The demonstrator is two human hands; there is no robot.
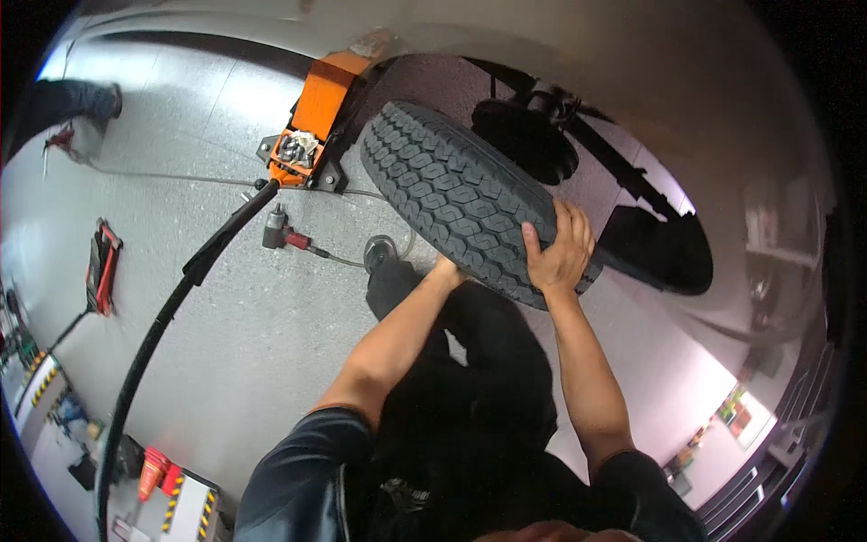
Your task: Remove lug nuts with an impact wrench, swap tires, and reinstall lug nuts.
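A black tire (452, 194) with a blocky tread leans at a slant in front of me. My right hand (562, 248) clasps its right end, thumb on the tread and fingers over the side facing the vehicle. Against the tire's near edge is my left hand (446, 271); it holds the tire from below, and its fingers are hidden behind the rubber. Just beyond the tire, a dark wheel hub with a round disc (515, 135) sits bare under the vehicle body. The tire and the disc look apart.
An orange floor jack (321, 99) stands left of the tire, metal nuts (298, 149) in its tray. Its long black handle (153, 334) arcs toward me. An impact wrench (287, 235) with a hose lies near my shoe (379, 250). Another person's leg (72, 104) shows far left.
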